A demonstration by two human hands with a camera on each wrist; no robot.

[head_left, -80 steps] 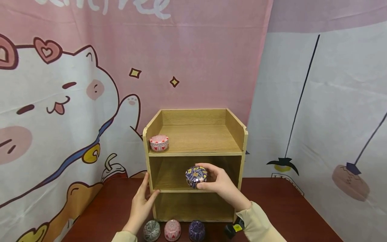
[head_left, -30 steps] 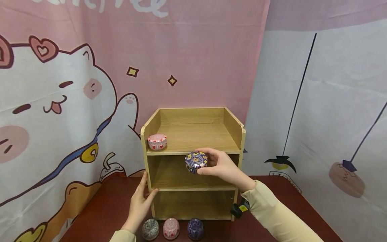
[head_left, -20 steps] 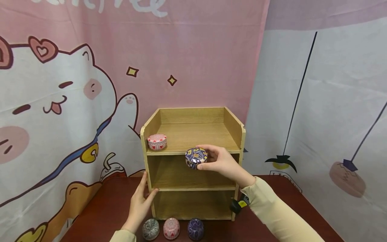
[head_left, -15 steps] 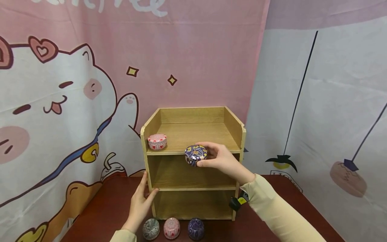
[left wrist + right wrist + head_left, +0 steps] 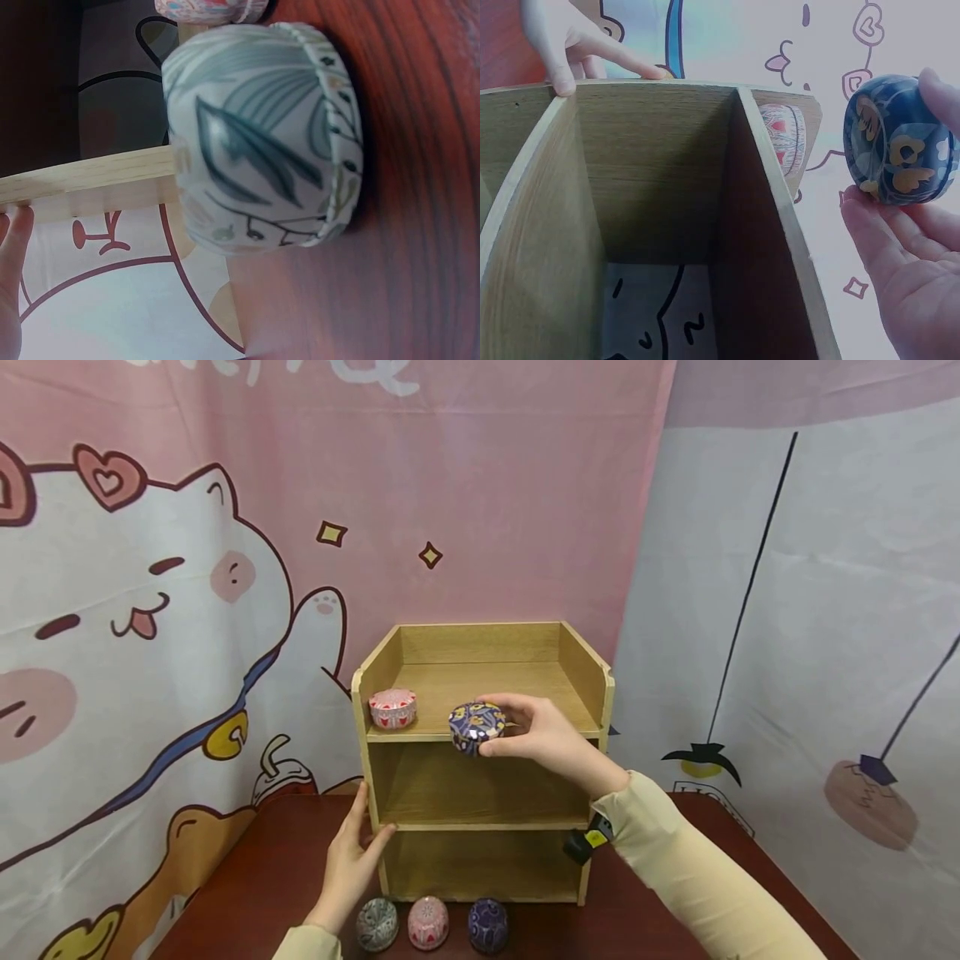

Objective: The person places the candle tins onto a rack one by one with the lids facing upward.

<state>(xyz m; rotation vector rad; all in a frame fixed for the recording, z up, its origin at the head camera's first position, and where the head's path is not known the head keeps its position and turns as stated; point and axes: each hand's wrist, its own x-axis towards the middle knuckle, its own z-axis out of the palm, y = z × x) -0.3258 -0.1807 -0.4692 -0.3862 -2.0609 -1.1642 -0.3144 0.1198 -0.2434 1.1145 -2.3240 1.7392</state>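
In the head view my right hand pinches a round tin, dark blue with yellow flowers, between thumb and fingers. It is held in front of the top shelf's front edge; the right wrist view shows the same blue tin apart from the wood. My left hand rests on the left side of the wooden shelf unit, its thumb at the middle board's edge. A pink-and-white tin with red hearts sits at the left of the top shelf.
On the dark red table, before the unit, stand a grey-green leaf tin, a pink tin and a purple tin. A printed cloth hangs behind. A black strap device is on my right wrist.
My right hand has raised the blue flowered tin from before the middle compartment to the top shelf's edge, lately shifting slightly left. The left hand stays on the unit's side.
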